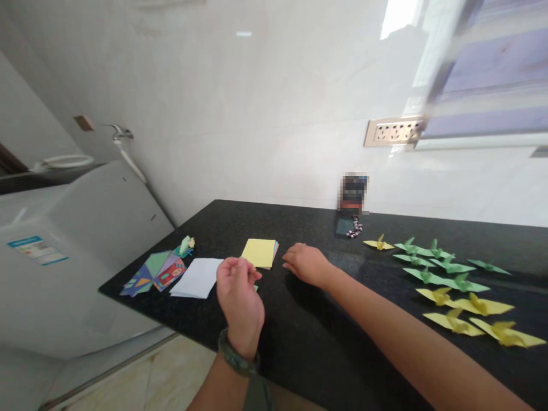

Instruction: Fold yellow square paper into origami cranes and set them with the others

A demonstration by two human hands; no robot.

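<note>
My left hand (pixel 240 294), with a dark watch (pixel 235 355) on its wrist, is raised over the counter's front part. Its fingers are curled closed, and what they hold, if anything, is hidden. A small bit of green (pixel 256 288) peeks out beside it; I cannot tell whether the hand touches it. Just behind lies a stack of square paper (pixel 259 251), yellow on top. To the right of that stack, my right hand (pixel 307 264) is low over the black counter (pixel 274 331), fingers loosely bent and thumb apart, with nothing visible in it.
White paper (pixel 197 278), colourful printed sheets (pixel 149 273) and a crumpled green piece (pixel 186 245) lie at left. Several green folded paper cranes (pixel 462 282) and yellow ones (pixel 477 305) stand at right. A beaded bracelet (pixel 354 227) and blurred box (pixel 353 193) are by the wall.
</note>
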